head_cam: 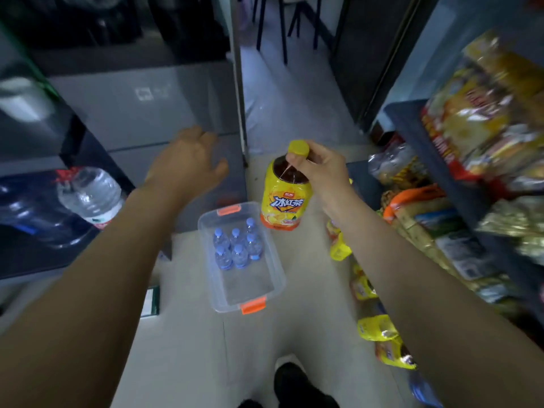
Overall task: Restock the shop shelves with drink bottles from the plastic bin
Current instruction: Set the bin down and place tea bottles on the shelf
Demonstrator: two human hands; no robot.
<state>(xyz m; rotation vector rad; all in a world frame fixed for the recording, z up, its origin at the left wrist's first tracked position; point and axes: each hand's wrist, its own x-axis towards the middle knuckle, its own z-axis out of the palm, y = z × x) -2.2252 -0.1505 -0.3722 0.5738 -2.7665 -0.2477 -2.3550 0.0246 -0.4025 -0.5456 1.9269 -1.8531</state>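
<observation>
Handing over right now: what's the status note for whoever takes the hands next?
Left hand: open, empty, held out ahead.
Right hand: grips the iced tea bottle by its neck, in the air just beyond the plastic bin.
Bin: on the floor, six small water bottles at its far end.
Done: tea bottle in hand.
Left: shelve it, then the water bottles.

The aisle was dim and bluish, brightest on the floor (294,98) far ahead. Wide-angle distortion bent the edges. Motion blur smeared the snack packs (482,113) at right; the cabinet (132,113) showed a faint reflection. The bottle (284,198) label was sharp.
</observation>
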